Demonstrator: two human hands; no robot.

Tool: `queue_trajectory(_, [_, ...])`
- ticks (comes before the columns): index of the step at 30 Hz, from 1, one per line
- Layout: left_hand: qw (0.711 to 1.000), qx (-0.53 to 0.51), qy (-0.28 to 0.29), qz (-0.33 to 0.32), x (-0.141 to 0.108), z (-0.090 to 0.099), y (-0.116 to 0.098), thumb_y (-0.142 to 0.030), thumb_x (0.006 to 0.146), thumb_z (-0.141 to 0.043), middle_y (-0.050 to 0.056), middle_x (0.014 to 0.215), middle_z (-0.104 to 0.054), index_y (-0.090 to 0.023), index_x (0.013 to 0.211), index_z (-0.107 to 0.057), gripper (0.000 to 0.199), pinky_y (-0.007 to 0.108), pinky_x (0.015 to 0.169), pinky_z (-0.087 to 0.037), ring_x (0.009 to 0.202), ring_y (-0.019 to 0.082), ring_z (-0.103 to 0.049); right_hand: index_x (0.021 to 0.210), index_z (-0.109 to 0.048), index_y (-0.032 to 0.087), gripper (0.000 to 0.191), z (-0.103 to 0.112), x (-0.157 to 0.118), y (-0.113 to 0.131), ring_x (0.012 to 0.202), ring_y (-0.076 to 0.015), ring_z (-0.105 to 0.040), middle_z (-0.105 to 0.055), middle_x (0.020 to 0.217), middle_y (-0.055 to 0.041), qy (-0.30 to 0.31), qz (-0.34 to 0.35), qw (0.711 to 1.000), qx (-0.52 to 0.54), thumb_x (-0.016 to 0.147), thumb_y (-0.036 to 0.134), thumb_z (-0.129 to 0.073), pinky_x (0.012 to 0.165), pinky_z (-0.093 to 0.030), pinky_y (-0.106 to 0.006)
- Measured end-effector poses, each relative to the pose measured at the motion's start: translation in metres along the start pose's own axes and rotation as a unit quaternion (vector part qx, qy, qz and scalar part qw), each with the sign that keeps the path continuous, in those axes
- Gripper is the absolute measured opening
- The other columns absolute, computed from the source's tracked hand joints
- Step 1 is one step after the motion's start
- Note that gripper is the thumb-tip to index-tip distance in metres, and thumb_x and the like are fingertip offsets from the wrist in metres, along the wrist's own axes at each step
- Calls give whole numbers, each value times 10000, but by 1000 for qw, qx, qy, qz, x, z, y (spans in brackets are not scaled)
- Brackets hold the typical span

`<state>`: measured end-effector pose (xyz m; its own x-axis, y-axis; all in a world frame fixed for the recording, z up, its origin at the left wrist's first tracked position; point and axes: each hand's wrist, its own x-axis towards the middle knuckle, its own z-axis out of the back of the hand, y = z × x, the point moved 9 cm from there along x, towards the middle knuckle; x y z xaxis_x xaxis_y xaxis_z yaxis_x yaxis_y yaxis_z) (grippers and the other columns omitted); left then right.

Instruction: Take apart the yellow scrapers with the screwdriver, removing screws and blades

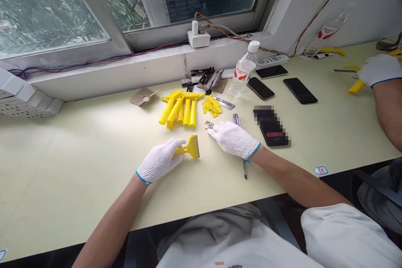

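Observation:
My left hand [161, 159], in a white knit glove, is closed round the handle of a yellow scraper [192, 147]. Its metal blade edge faces right. Beyond the scraper, my gloved right hand [235, 137] reaches to a small pile of screws [209, 124]. Its fingertips are bent together at the pile's edge; whatever is between them is hidden. Under that hand lies a screwdriver [236, 119], its clear handle showing above and its tip below. Several yellow scraper handles [186, 112] lie side by side behind, next to small yellow plates [213, 104] and metal blades [225, 102].
A water bottle [244, 71] stands at the back near several phones [300, 90]. Black-and-white packaging [207, 78] and a cardboard piece [142, 97] lie by the window wall. White boxes [27, 96] are far left. At right, another person's gloved hand [381, 69] holds a yellow item.

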<state>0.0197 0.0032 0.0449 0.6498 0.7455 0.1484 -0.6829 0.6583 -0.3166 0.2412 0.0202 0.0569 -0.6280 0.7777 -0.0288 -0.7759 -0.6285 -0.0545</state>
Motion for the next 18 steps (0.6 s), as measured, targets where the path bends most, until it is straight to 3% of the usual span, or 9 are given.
queue_trajectory(3, [999,22,3,-44,3,0,-10,-283,1073,-581,69,1184,-763,-283,1392,-588,318,380,821,-582,941,248,-755,1360,-637,132,385,14,-2,-28,1088,-291,-648,-723,1235,-183,-26,-99,995,-4,1048,115,-413,914,-425,-403])
queue_trajectory(6, [997,33,6,-76,7,-1,-24,-257,1098,-532,72,1078,-751,-262,1342,-633,264,402,858,-554,942,252,-718,1352,-583,73,375,25,-17,-75,1018,-318,-686,-737,1138,-241,-46,-268,962,-12,1109,269,-374,818,-425,-399])
queue_trajectory(8, [996,34,9,-84,11,-4,-33,-235,1109,-502,81,1095,-758,-256,1318,-656,261,411,883,-537,977,253,-715,1317,-577,76,452,16,-31,-105,932,-333,-722,-753,1019,-224,-9,-377,926,25,1097,449,-448,743,-424,-378])
queue_trajectory(10, [995,36,16,-87,13,-9,-40,-202,1103,-486,89,1146,-768,-259,1312,-672,286,422,905,-522,1038,260,-714,1279,-592,101,514,-3,-39,-122,895,-349,-744,-762,954,-200,44,-428,899,89,1017,542,-571,710,-429,-362])
queue_trajectory(12, [995,42,24,-87,15,-14,-44,-187,1096,-480,92,1184,-772,-264,1315,-682,308,435,914,-510,1081,270,-706,1270,-607,114,489,-16,-36,-127,879,-338,-748,-772,940,-185,61,-418,894,148,942,473,-662,699,-434,-350])
queue_trajectory(16, [995,54,31,-81,16,-20,-47,-203,1114,-450,94,1222,-774,-272,1346,-675,331,444,911,-496,1102,273,-690,1033,-680,163,220,-12,-27,-121,760,-244,-703,-754,814,-92,-5,-351,889,296,866,306,-687,681,-444,-319])
queue_trajectory(18, [994,58,31,-84,16,-20,-48,-201,1119,-437,95,1246,-772,-269,1361,-667,340,453,929,-492,1107,273,-683,865,-658,193,145,-1,-24,-114,698,-207,-672,-705,730,-41,-59,-299,854,421,896,334,-660,662,-459,-308])
